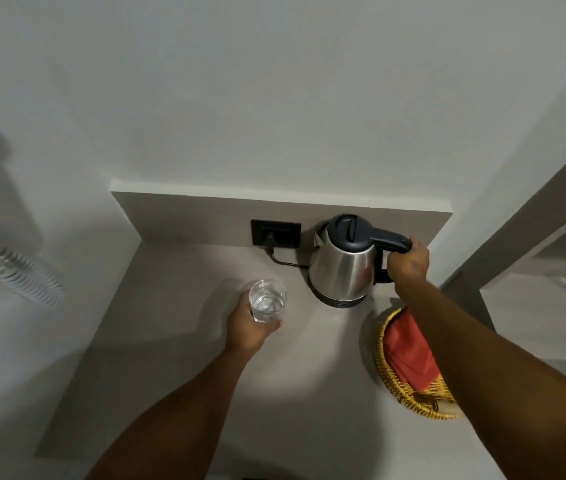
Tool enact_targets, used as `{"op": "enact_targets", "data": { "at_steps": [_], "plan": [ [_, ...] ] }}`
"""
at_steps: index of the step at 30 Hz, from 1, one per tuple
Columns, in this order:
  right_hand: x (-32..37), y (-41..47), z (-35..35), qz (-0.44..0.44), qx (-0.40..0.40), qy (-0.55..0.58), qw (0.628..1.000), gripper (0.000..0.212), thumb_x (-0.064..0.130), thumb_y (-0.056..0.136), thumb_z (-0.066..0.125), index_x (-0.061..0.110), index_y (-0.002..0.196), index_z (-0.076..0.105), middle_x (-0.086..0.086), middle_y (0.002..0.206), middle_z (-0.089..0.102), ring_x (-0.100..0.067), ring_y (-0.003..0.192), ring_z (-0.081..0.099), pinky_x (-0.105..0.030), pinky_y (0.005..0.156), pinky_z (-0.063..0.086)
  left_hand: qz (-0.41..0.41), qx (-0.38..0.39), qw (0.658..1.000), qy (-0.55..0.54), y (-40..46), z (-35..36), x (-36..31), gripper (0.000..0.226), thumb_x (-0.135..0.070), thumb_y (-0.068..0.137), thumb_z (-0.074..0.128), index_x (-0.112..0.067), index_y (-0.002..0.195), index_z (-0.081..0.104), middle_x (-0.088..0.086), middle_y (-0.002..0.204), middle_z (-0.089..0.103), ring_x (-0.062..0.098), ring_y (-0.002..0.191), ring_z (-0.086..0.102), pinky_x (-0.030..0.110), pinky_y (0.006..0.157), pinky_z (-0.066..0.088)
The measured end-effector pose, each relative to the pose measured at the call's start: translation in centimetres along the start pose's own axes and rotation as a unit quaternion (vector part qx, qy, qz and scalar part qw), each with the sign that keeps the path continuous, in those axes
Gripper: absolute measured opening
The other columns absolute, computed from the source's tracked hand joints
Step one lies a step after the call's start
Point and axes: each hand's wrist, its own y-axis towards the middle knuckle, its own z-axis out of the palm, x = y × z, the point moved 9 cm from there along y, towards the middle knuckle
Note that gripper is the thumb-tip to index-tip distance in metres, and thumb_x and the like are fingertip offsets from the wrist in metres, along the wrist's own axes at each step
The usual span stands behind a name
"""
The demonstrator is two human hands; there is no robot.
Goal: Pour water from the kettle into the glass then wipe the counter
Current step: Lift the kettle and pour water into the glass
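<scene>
A steel kettle (342,268) with a black lid and handle stands upright on its base at the back of the grey counter (177,358). My right hand (407,263) is closed around the kettle's handle. A clear glass (267,301) with some water in it stands on the counter to the kettle's left. My left hand (248,329) wraps around the glass from the near side. A red cloth (409,351) lies in a yellow wicker basket (413,400) at the right, partly hidden by my right forearm.
A black wall socket (276,233) with the kettle's cord plugged in sits on the backsplash left of the kettle. A coiled white cord (28,282) hangs on the wall at far left. A shelf unit (534,258) stands to the right.
</scene>
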Motion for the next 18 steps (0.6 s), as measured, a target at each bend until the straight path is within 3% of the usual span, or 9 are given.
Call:
{"op": "enact_targets", "data": {
  "at_steps": [3, 6, 8, 11, 18],
  "plan": [
    [2.4, -0.6, 0.4, -0.061, 0.027, -0.034, 0.997, 0.024, -0.006, 0.085, 0.054, 0.016, 0.095, 0.056, -0.002, 0.083, 0.059, -0.027, 0.089, 0.06, -0.037, 0.079, 0.053, -0.012, 0.005, 1.0, 0.002, 0.2, 0.2, 0.3, 0.083, -0.01, 0.058, 0.094, -0.027, 0.131, 0.058, -0.007, 0.112, 0.068, 0.015, 0.104, 0.066, 0.005, 0.072, 0.044],
    [7.0, -2.2, 1.2, -0.184, 0.037, -0.118, 0.975, 0.022, -0.009, 0.077, 0.061, 0.01, 0.088, 0.059, -0.008, 0.085, 0.062, -0.026, 0.083, 0.06, -0.036, 0.073, 0.052, -0.016, -0.002, 1.0, -0.008, 0.2, 0.2, 0.5, 0.083, -0.01, 0.057, 0.094, -0.026, 0.131, 0.06, -0.007, 0.111, 0.071, 0.015, 0.102, 0.068, 0.006, 0.074, 0.046],
    [10.4, -4.3, 2.4, -0.292, 0.046, -0.192, 0.936, 0.022, -0.007, 0.073, 0.066, 0.012, 0.082, 0.058, -0.006, 0.084, 0.059, -0.023, 0.081, 0.056, -0.031, 0.069, 0.046, -0.012, -0.008, 1.0, -0.008, 0.1, 0.1, 0.4, 0.083, -0.01, 0.056, 0.095, -0.025, 0.13, 0.06, -0.009, 0.107, 0.07, 0.014, 0.099, 0.068, 0.0, 0.07, 0.045],
    [13.5, -8.0, 4.3, -0.411, 0.059, -0.268, 0.869, 0.015, 0.001, 0.076, 0.066, 0.012, 0.085, 0.06, -0.008, 0.088, 0.058, -0.025, 0.087, 0.05, -0.037, 0.076, 0.046, 0.0, -0.014, 1.0, -0.01, -0.1, -0.1, 0.1, 0.082, -0.01, 0.056, 0.096, -0.021, 0.129, 0.06, -0.008, 0.104, 0.068, 0.015, 0.098, 0.066, -0.005, 0.069, 0.043],
    [17.0, -14.8, 7.9, -0.546, 0.065, -0.356, 0.756, 0.008, 0.008, 0.085, 0.056, 0.011, 0.091, 0.059, -0.01, 0.093, 0.058, -0.029, 0.092, 0.048, -0.043, 0.092, 0.033, -0.004, -0.004, 1.0, -0.028, -0.7, -0.4, -0.5, 0.071, -0.004, 0.059, 0.093, -0.013, 0.123, 0.063, -0.002, 0.104, 0.069, 0.015, 0.093, 0.064, -0.003, 0.064, 0.043]
  ]
}}
